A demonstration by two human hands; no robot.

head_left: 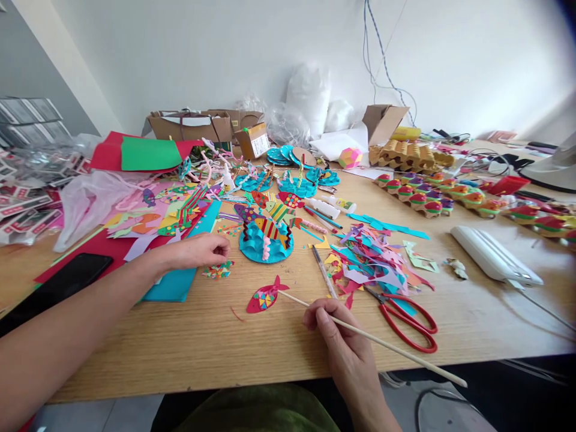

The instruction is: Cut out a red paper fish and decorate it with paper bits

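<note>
My right hand [344,339] is closed around a thin wooden stick [405,350]. The stick's far tip meets the tail of a red paper fish [261,300], which lies flat with small coloured triangles on its body. My left hand [204,249] hangs over a little heap of coloured paper bits [219,270], fingers curled together; whatever they pinch is hidden. Just beyond stands a round blue egg-carton base [266,255] carrying patterned paper fish [270,227] and a pink twisted strip.
Red-handled scissors [411,321], a pen [324,271] and paper scraps [371,255] lie to the right, near a white power bank [495,255]. A black phone [81,276] rests on coloured sheets at left. Painted egg cartons [416,195] and cardboard boxes [189,127] stand farther back.
</note>
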